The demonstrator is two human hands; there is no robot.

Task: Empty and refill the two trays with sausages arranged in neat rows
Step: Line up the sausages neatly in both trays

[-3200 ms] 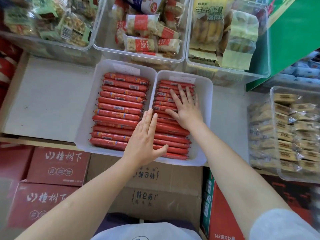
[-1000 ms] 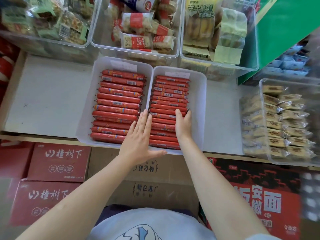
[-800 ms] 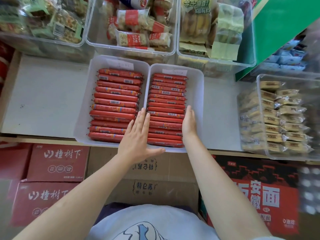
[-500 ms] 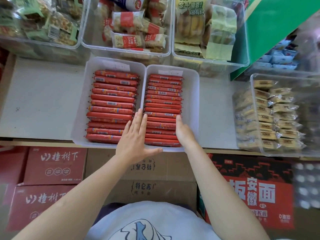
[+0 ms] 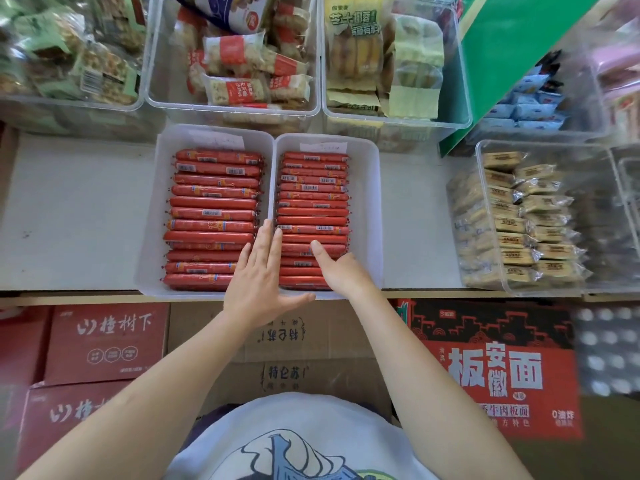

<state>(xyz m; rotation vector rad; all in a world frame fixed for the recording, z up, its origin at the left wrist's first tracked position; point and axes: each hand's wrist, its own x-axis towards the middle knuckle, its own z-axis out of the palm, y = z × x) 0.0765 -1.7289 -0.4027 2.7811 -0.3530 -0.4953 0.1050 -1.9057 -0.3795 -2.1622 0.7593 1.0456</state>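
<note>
Several snack bins [image 5: 398, 109] behind, contents blurry

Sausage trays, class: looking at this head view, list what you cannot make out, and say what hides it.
- Near ends of the front sausages in the left tray: covered by the left hand.
- Front sausages in the right tray: partly under the right hand.
- Paper labels at the trays' far ends: writing too small.
- Sausage layers underneath: hidden by the top row.

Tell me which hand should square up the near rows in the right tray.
Right. The right hand already lies on the near sausages in the right tray, thumb stretched across them. The left hand lies flat over the divide between the trays.
</note>
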